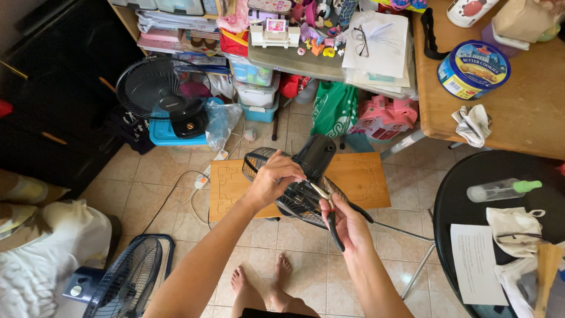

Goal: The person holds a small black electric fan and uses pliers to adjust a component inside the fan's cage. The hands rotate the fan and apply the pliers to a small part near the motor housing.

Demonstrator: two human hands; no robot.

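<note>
Beige floor tiles spread under a cluttered room, and straight beneath the hands lies a low wooden board on which a black fan head with a wire grille rests. The left hand is curled closed, its fingertips pinching at the grille's top edge. The right hand, just beside it and nearer the body, grips the black handles of a pair of pliers, whose metal nose points up toward the left hand's fingers and touches the grille. Below the hands, bare feet stand on the tiles. Far to the left hand's side, another black fan sits on a blue tub, and a third fan lies low at the floor. Beyond the right hand a round black table holds a clear bottle with a green cap.
</note>
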